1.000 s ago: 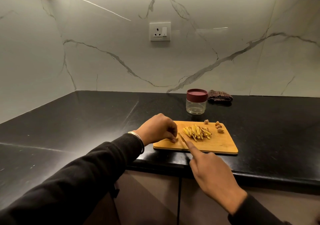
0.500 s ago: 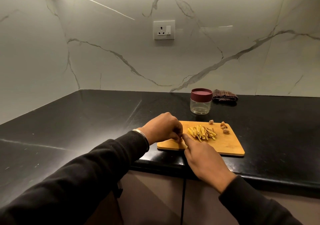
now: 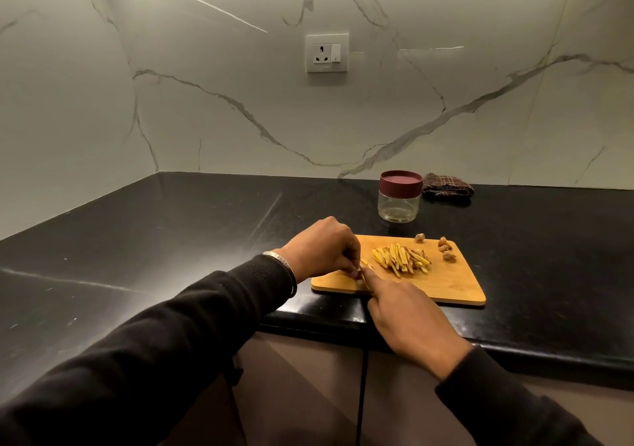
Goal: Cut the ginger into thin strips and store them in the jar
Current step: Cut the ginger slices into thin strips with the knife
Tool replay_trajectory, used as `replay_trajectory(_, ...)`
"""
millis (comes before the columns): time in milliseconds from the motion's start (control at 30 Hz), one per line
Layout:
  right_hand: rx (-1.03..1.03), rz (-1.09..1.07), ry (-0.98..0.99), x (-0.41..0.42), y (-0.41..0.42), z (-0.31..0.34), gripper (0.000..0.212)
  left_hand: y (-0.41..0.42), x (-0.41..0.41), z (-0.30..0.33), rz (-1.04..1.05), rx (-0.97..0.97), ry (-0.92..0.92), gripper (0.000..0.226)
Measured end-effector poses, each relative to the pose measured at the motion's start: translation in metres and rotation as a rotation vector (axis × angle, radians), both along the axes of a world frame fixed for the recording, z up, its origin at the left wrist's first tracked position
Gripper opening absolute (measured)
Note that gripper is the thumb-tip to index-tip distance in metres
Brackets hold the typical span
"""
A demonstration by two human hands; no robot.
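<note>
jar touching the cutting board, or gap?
Apart. In the head view, a strip of black countertop shows between the jar base and the cutting board far edge.

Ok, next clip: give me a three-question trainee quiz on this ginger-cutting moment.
1. True or false: the jar has its lid on.
2. Where does the pile of ginger strips lie? A) in the jar B) on the cutting board C) on the cloth
3. Which hand pins the ginger piece being cut?

Key: 1 true. 2 B. 3 the left hand; the right hand works beside it, its blade barely visible.
</note>
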State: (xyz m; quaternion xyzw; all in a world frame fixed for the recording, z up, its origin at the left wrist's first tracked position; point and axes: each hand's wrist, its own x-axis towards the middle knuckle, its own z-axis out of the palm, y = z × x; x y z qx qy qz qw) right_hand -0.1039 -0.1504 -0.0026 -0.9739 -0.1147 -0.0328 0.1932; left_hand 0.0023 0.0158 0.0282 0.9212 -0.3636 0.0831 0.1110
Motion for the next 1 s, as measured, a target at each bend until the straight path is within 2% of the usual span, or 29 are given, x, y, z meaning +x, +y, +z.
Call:
replay_trajectory(367, -0.207, -0.077, -0.099, -0.044, -0.014, -0.01, 0.066, 0.0, -0.005, 0.0, 0.004, -0.014, 0.018, 0.01)
replay_trajectory(733, -0.055, -0.086, -0.133, -0.039, -0.01, -0.012, 0.06, 0.007, -0.012, -0.01, -0.001, -0.094, -0.029, 0.006)
replay_trajectory(1000, 0.057, -0.02, -0.079, -0.012, -0.001, -0.005, 0.058, 0.002, -0.008, -0.004, 0.017, -0.041, -0.018, 0.01)
